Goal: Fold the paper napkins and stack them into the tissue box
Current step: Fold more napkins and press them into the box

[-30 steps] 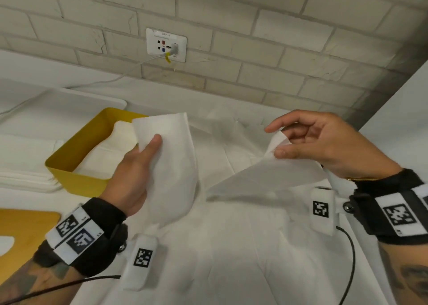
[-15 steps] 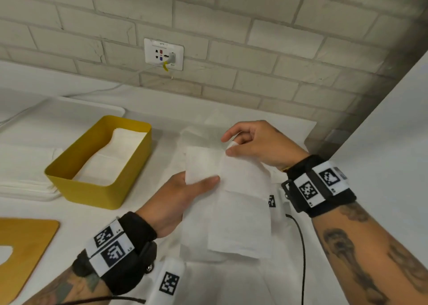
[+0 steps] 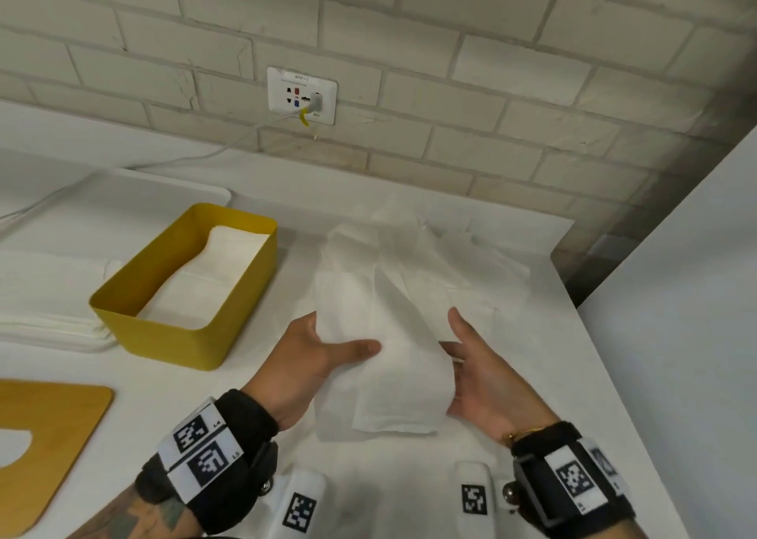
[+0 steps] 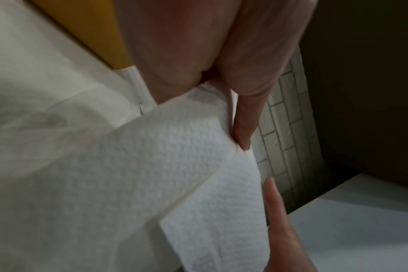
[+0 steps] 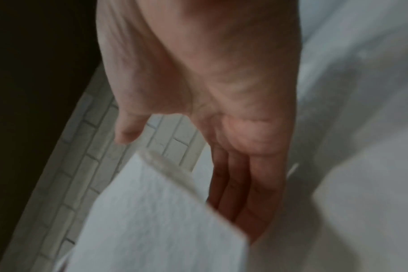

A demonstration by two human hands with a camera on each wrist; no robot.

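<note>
A folded white napkin (image 3: 393, 358) lies in front of me over a loose pile of napkins (image 3: 413, 251). My left hand (image 3: 348, 352) grips its left edge, thumb on top and fingers hidden below. My right hand (image 3: 463, 358) is at its right edge with straight fingers slid under the paper and the thumb raised. The left wrist view shows the embossed napkin (image 4: 175, 165) under my left hand (image 4: 242, 128). The right wrist view shows my right hand (image 5: 235, 174) flat beneath the napkin (image 5: 151, 220). The yellow tissue box (image 3: 164, 342) stands to the left, with folded napkins (image 3: 213, 276) inside.
A wooden lid (image 3: 49, 436) with a cut-out lies at the front left. A stack of white napkins (image 3: 49, 321) and a white tray (image 3: 123, 194) sit behind the box. A white panel (image 3: 676, 333) closes the right side. A cable runs from the wall socket (image 3: 301, 96).
The napkin was held spread between both hands, then folded over. My right hand let go of its top edge and came down to its right side. The left hand kept its hold.
</note>
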